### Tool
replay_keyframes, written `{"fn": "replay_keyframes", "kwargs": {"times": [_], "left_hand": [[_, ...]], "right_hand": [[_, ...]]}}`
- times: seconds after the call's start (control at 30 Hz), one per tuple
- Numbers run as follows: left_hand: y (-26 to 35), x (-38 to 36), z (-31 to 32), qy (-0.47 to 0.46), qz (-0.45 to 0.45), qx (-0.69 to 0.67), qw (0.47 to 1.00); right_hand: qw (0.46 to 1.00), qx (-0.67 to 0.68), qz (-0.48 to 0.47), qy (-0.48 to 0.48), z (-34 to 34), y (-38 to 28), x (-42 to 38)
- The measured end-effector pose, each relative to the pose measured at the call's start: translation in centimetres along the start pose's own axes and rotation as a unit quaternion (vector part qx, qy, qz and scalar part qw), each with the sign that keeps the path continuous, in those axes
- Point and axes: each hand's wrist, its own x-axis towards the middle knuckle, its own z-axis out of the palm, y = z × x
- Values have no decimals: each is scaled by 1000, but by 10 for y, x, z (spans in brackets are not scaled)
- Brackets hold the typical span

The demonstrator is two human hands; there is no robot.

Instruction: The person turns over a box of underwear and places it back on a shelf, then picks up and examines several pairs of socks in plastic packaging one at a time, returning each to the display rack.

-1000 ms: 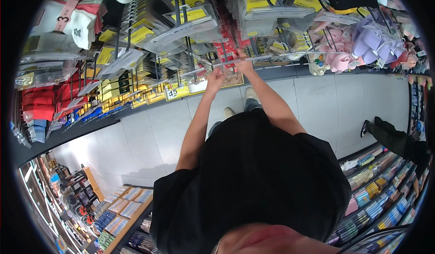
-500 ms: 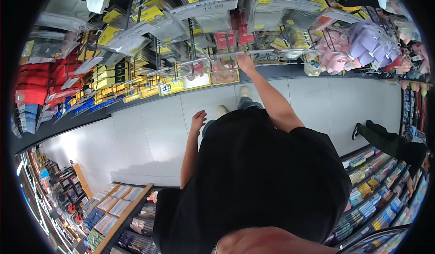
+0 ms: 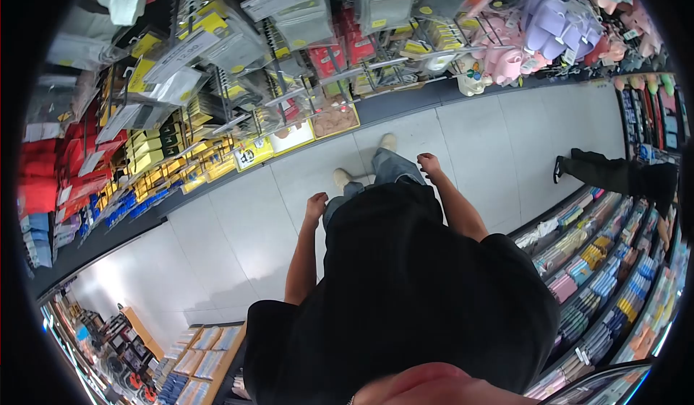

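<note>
My left hand (image 3: 316, 206) hangs by my left leg, above the grey floor. Its fingers are curled in, and no object shows in them. Out to the side of my right leg is my right hand (image 3: 429, 165), also with bent fingers and nothing visible in the grasp. Both hands are apart from the rack. Nearest ahead of them on the rack are yellow-edged flat packs (image 3: 335, 119), red packs (image 3: 327, 59) on hooks and clear packets with yellow labels (image 3: 302, 26).
Pink slippers (image 3: 499, 62) and purple slippers (image 3: 560, 26) hang at the right of the rack. A person in dark trousers (image 3: 600, 170) stands to the right. Shelves of folded goods (image 3: 585, 289) curve behind me. A wooden-edged display (image 3: 210, 351) stands at the lower left.
My right hand has come away from the hooks on the rack and down to my side. My left hand's fingers have curled in. The view has turned, with the rack now slanting more.
</note>
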Motion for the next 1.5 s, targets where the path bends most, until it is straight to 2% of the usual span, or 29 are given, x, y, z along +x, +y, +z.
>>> {"fn": "replay_keyframes", "kwargs": {"times": [0.1,0.2,0.4,0.47,0.57,0.63,0.73,0.8,0.83,0.9,0.93,1.0,1.13,1.2,1.23,1.3,1.4,1.5], "left_hand": [[23,6,15,-8,30,39,999],[58,-3,44,-3,63,40,997],[123,10,114,-22,129,108,985],[158,29,142,-24,166,141,976],[225,54,192,10,231,175,957],[275,55,225,32,269,122,955],[318,68,258,56,281,131,949],[334,66,272,79,262,153,950],[336,63,276,83,260,151,950],[335,63,280,71,253,148,954],[330,69,279,77,252,147,953],[318,75,279,86,263,129,952],[300,89,272,136,227,124,956],[287,92,265,196,342,196,898],[285,91,262,196,342,195,898],[278,82,259,101,339,148,924],[286,54,256,64,304,140,940],[288,37,252,26,328,159,931]], "right_hand": [[1000,-2,-19,8,-12,-4,9],[986,27,-153,61,-17,-22,52],[960,85,-262,45,-32,-140,72],[892,28,-417,171,-46,-173,71],[912,45,-386,131,-87,-229,29],[913,33,-384,136,-93,-240,46],[935,11,-344,86,-103,-256,40],[913,20,-392,116,-100,-254,50],[913,18,-393,111,-99,-252,57],[911,-67,-397,86,-101,-252,69],[910,-67,-400,81,-100,-251,72],[894,17,-446,43,-100,-243,73],[885,-3,-464,22,-106,-232,63],[917,133,-353,-129,-108,-224,52],[917,133,-353,-129,-110,-222,48],[912,134,-343,-178,-115,-219,38],[913,136,-336,-186,-120,-215,26],[918,127,-330,-182,-125,-207,16]]}}
